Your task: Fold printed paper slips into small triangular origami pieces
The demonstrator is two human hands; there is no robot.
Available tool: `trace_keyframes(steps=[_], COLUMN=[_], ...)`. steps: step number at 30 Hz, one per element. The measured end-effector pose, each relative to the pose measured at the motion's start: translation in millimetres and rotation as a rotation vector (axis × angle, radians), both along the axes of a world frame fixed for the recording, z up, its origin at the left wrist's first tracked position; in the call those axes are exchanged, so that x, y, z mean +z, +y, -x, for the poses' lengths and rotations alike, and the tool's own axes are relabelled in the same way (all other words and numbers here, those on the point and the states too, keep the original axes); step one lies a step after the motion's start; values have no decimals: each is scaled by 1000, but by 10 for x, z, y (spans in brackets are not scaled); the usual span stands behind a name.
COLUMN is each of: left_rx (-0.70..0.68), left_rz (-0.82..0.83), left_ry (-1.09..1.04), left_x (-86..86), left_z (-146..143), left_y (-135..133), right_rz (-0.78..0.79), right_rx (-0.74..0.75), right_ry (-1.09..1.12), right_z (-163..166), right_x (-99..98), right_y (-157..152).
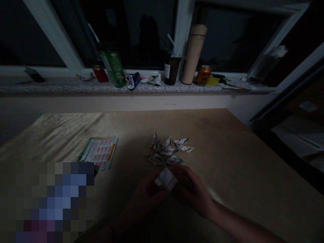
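A small folded square of printed paper (166,179) is held between my two hands above the near part of the table, turned so that one corner points away from me. My left hand (149,190) grips its left side, the thumb along the lower edge. On the right side, my right hand (192,185) has its fingers closed around the paper's edge. Just beyond my hands lie several folded paper pieces (167,148) with pointed ends, in a loose cluster. The light is dim, and some fingertips are hidden in shadow.
Flat printed sheets (101,152) lie on the left of the brown table (215,135). Along the windowsill (146,88) stand a green bottle (115,67), a dark cup with a straw (172,69), a tall beige flask (193,54) and an orange can (204,75). A blurred patch covers the lower left.
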State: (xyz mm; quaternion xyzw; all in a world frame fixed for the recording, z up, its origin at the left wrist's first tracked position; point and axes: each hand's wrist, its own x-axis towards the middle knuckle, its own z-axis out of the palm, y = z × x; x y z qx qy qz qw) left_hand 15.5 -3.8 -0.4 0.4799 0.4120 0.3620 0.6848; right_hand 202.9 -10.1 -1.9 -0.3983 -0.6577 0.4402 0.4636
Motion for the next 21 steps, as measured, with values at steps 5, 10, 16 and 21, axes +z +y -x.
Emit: trace_keyframes(steps=[5, 10, 16, 21], left_rx=[4, -5, -82, -110], left_rz=[-11, -26, 21, -12], left_ry=[113, 179, 432, 436], left_x=[-10, -26, 69, 83], left_z=[-10, -10, -38, -40], left_y=[-1, 16, 7, -13], right_rz=[209, 229, 286, 305], right_rx=[-3, -28, 3, 51], right_ry=[-91, -182, -84, -75], right_z=[41, 38, 18, 2], right_x=[-15, -76, -65, -37], right_y=[48, 47, 38, 32])
